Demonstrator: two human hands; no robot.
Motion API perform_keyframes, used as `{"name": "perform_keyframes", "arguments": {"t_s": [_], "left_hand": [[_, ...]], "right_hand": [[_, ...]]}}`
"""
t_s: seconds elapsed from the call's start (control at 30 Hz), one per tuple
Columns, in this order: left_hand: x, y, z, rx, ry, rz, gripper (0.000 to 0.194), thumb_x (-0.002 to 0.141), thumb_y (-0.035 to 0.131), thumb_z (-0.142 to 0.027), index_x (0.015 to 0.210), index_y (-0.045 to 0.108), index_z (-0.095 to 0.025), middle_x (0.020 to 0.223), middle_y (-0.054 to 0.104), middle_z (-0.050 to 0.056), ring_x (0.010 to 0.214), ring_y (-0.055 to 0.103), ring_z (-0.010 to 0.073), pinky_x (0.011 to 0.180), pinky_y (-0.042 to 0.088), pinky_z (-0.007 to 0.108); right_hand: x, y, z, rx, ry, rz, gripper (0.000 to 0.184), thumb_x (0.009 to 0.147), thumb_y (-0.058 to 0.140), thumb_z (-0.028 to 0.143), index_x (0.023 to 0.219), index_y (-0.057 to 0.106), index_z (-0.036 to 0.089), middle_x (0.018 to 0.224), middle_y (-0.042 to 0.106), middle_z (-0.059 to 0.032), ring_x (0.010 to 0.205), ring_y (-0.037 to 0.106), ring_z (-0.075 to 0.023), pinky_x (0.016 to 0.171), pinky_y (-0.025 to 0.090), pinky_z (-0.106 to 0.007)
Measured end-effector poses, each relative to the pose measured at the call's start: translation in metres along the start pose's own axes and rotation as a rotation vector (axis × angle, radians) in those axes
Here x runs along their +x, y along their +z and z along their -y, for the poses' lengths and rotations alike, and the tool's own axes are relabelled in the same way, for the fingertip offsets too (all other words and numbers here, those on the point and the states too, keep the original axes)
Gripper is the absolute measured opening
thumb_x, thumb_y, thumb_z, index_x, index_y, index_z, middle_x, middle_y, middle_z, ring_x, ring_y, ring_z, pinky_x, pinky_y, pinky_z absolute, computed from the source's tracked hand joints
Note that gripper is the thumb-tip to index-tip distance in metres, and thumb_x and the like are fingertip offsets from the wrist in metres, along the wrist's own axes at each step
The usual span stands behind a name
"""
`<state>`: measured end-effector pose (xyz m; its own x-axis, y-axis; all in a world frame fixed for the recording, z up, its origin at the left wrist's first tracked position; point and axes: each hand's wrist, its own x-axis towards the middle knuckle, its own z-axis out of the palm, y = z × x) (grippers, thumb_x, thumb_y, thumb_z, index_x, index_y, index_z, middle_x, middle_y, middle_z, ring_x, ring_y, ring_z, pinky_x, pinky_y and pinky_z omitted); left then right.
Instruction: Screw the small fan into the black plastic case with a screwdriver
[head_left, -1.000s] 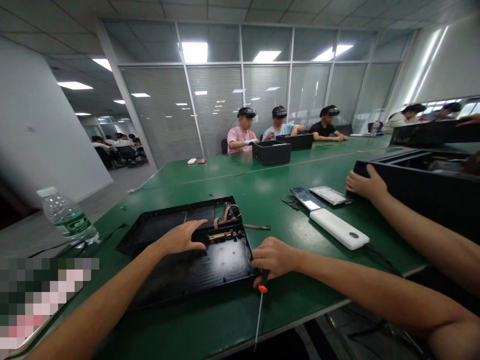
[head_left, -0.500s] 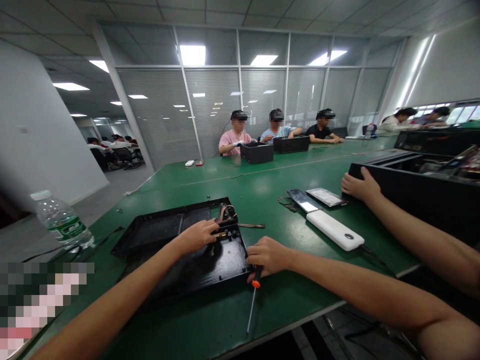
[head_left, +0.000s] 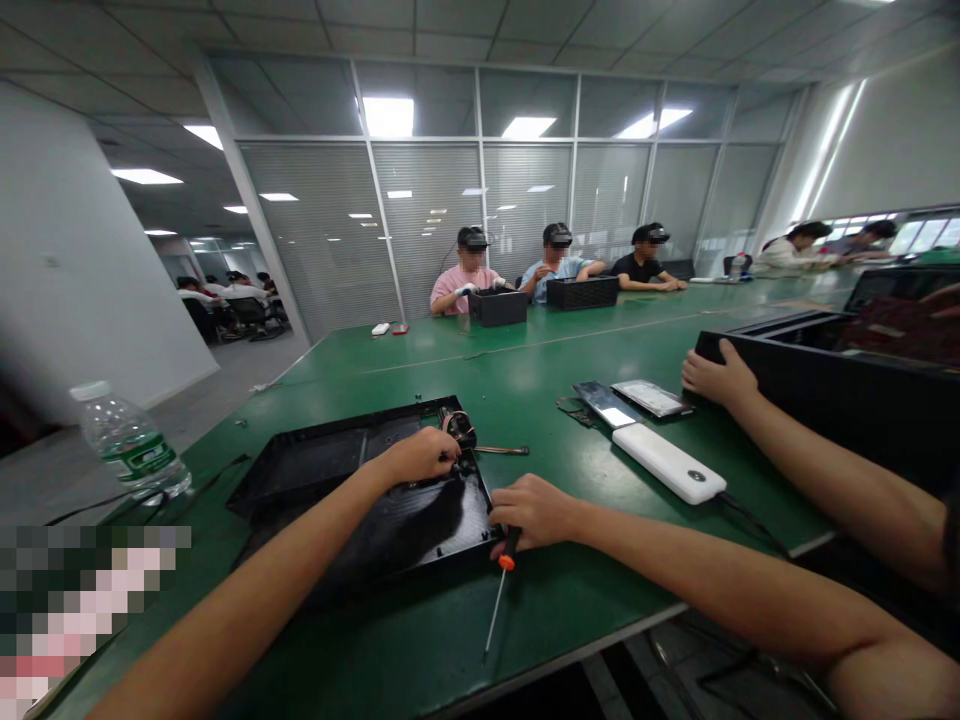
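Note:
A shallow black panel (head_left: 420, 520), like a computer case cover, lies on the green table with raised edges. My left hand (head_left: 424, 455) is over its far right part, fingers pinched close to a small bundle of wires (head_left: 455, 425); what they hold, if anything, is hidden. A thin cable (head_left: 502, 450) runs out from there onto the table. At the panel's right edge, my right hand (head_left: 536, 512) is closed around a screwdriver (head_left: 507, 562) with a black and orange handle. Its long shaft points down toward the table's front edge, away from the panel.
A white power bank (head_left: 667, 462), a dark flat device (head_left: 600, 402) and a hard drive (head_left: 651, 396) lie to the right. Another person's hand (head_left: 721, 372) rests on a black computer case (head_left: 825, 390). A water bottle (head_left: 135, 445) stands left. Co-workers sit across the table (head_left: 360, 350).
My left hand has shifted slightly right and up toward the wires; a small brass-coloured piece seen by its fingers is now out of sight. My right hand and the screwdriver have hardly moved.

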<state>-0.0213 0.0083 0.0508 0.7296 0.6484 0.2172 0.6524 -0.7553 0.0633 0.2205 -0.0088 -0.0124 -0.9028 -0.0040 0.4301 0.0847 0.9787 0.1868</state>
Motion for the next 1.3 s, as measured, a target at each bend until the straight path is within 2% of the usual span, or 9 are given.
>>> {"name": "perform_keyframes", "arguments": {"t_s": [0.17, 0.37, 0.57, 0.7, 0.77, 0.87, 0.93, 1.07, 1.3], "left_hand": [[0.004, 0.014, -0.001, -0.042, -0.049, -0.049, 0.009, 0.068, 0.053, -0.01, 0.071, 0.062, -0.014, 0.083, 0.066, 0.003, 0.074, 0.059, 0.0108, 0.072, 0.042, 0.019], [-0.002, 0.022, -0.005, -0.02, -0.101, -0.09, 0.014, 0.068, 0.051, -0.01, 0.078, 0.06, -0.014, 0.074, 0.062, 0.001, 0.068, 0.055, 0.0106, 0.068, 0.041, 0.02], [-0.003, 0.021, -0.008, 0.087, -0.09, -0.096, 0.011, 0.069, 0.048, -0.009, 0.073, 0.056, -0.015, 0.073, 0.059, 0.002, 0.072, 0.053, 0.0128, 0.069, 0.039, 0.022], [-0.003, 0.019, -0.008, 0.103, -0.106, -0.055, 0.005, 0.073, 0.051, -0.013, 0.07, 0.054, -0.015, 0.069, 0.056, 0.001, 0.066, 0.051, 0.0118, 0.064, 0.038, 0.021], [-0.004, 0.018, -0.006, 0.076, -0.106, -0.04, 0.004, 0.076, 0.052, -0.016, 0.075, 0.056, -0.015, 0.071, 0.057, 0.001, 0.067, 0.052, 0.0115, 0.064, 0.038, 0.02], [-0.004, 0.019, -0.002, 0.018, -0.087, -0.048, 0.017, 0.079, 0.054, -0.019, 0.095, 0.058, -0.016, 0.081, 0.061, 0.002, 0.075, 0.055, 0.012, 0.071, 0.04, 0.021], [-0.002, 0.021, -0.001, 0.009, -0.059, -0.049, 0.02, 0.081, 0.054, -0.02, 0.1, 0.058, -0.017, 0.087, 0.062, 0.003, 0.081, 0.056, 0.0127, 0.076, 0.041, 0.022], [0.003, 0.028, 0.0, 0.043, -0.01, -0.053, 0.014, 0.082, 0.054, -0.023, 0.09, 0.062, -0.016, 0.088, 0.061, 0.004, 0.085, 0.056, 0.0133, 0.082, 0.04, 0.023], [0.008, 0.038, 0.0, 0.083, -0.059, -0.075, 0.017, 0.081, 0.055, -0.029, 0.087, 0.064, -0.015, 0.087, 0.06, 0.005, 0.085, 0.055, 0.0146, 0.08, 0.041, 0.024]], "right_hand": [[-0.001, -0.014, 0.008, 0.072, 0.083, 0.023, 0.037, 0.082, 0.043, 0.053, 0.081, 0.059, 0.02, 0.078, 0.056, -0.0032, 0.061, 0.05, -0.008, 0.051, 0.031, -0.021], [-0.001, -0.021, 0.013, 0.209, 0.205, -0.053, 0.034, 0.083, 0.041, 0.05, 0.077, 0.061, 0.023, 0.074, 0.056, -0.0008, 0.061, 0.052, -0.0065, 0.051, 0.035, -0.019], [-0.001, -0.018, 0.012, 0.155, 0.173, -0.009, 0.029, 0.082, 0.045, 0.049, 0.079, 0.061, 0.024, 0.075, 0.054, -0.0014, 0.061, 0.051, -0.007, 0.049, 0.033, -0.019], [-0.001, -0.012, 0.008, 0.06, 0.081, 0.018, 0.036, 0.079, 0.047, 0.054, 0.082, 0.06, 0.021, 0.078, 0.056, -0.0031, 0.059, 0.05, -0.0087, 0.048, 0.029, -0.022], [-0.001, -0.008, 0.006, 0.032, 0.053, 0.015, 0.039, 0.079, 0.046, 0.055, 0.084, 0.059, 0.019, 0.077, 0.056, -0.0029, 0.058, 0.049, -0.009, 0.048, 0.026, -0.022], [-0.002, -0.002, 0.003, -0.01, 0.024, 0.005, 0.042, 0.08, 0.044, 0.056, 0.087, 0.058, 0.018, 0.077, 0.057, -0.0024, 0.057, 0.048, -0.0088, 0.048, 0.023, -0.022], [-0.002, 0.001, 0.002, -0.025, 0.016, 0.005, 0.042, 0.08, 0.043, 0.057, 0.088, 0.058, 0.018, 0.077, 0.057, -0.0022, 0.057, 0.049, -0.0086, 0.048, 0.023, -0.022], [-0.002, 0.001, 0.002, -0.035, 0.021, 0.009, 0.042, 0.081, 0.042, 0.057, 0.086, 0.058, 0.017, 0.076, 0.057, -0.0018, 0.057, 0.049, -0.0086, 0.048, 0.023, -0.022], [-0.002, 0.0, 0.003, -0.035, 0.027, 0.004, 0.042, 0.08, 0.043, 0.057, 0.086, 0.057, 0.018, 0.076, 0.057, -0.0011, 0.057, 0.049, -0.0084, 0.047, 0.022, -0.022]]}}
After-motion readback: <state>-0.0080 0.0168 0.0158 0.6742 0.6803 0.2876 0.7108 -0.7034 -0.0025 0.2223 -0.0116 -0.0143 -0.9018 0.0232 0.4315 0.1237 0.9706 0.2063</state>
